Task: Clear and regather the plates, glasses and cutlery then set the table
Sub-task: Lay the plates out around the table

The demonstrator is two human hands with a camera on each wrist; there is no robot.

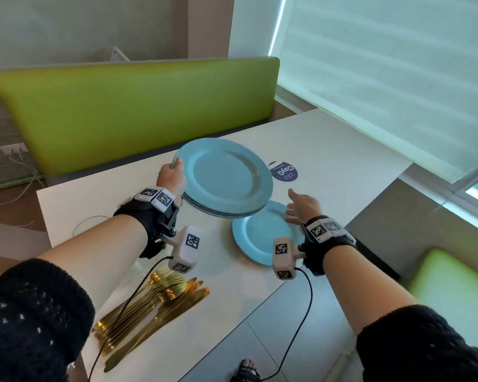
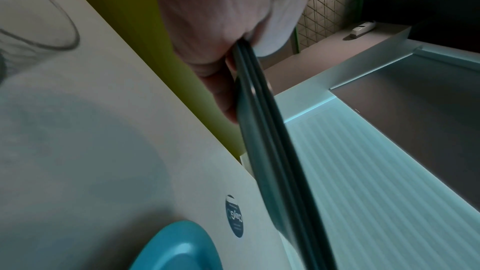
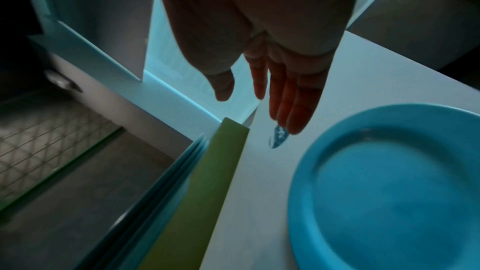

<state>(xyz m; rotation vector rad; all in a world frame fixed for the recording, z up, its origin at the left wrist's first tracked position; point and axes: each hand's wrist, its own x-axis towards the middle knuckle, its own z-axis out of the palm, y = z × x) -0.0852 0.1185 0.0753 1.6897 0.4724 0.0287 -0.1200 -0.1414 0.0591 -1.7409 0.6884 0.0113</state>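
Now left hand [image 1: 171, 176] grip pinches plate stack [image 1: 224, 176] rim; right hand [image 1: 301, 206] grip spread, empty, above single plate [image 1: 260, 238].

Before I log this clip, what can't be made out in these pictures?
- How many blue plates are in the stack that the left hand grips: the top plate hides them in the head view; blurred rims in the left wrist view.
- The clear glass: cut off by the left wrist frame's edge.
- The round blue sticker: its small print is too small.
- The gold cutlery pile: overlapping, uncountable.

Left hand [image 1: 171, 176] grips a stack of blue plates [image 1: 224, 176] (tilted) above the single plate [image 1: 262, 238].
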